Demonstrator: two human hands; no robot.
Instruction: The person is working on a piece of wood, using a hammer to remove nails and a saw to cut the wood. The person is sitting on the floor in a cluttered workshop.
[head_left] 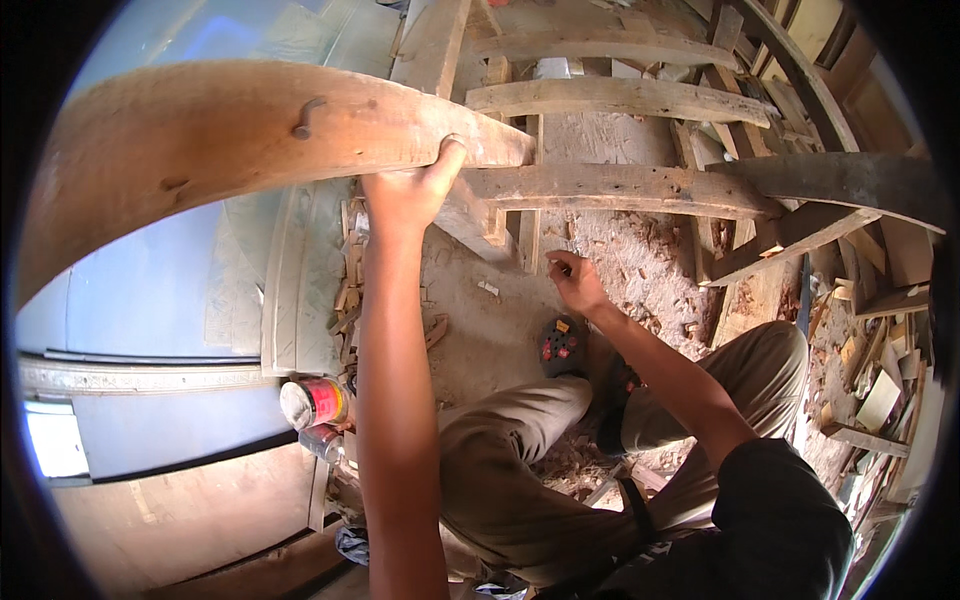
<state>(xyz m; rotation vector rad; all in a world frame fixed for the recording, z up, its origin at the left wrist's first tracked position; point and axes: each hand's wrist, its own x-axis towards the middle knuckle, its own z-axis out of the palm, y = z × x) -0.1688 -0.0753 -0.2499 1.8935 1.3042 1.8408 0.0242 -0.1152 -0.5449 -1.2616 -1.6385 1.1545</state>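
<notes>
Left hand (405,195) clamped on end of big curved plank (250,130), running 9 to 12 o'clock. Looks heavy, stiff, rough; bent nail (308,115) sticks out, so grip near end. Right hand (572,280) at 1 o'clock, fingers pinched, contents can't tell.

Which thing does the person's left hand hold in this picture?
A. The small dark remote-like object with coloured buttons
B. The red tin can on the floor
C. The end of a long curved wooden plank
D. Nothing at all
C: the left hand grips the lower edge of the wooden plank near its end, with the arm stretched up, while the red tin can stands untouched on the floor below.
</notes>
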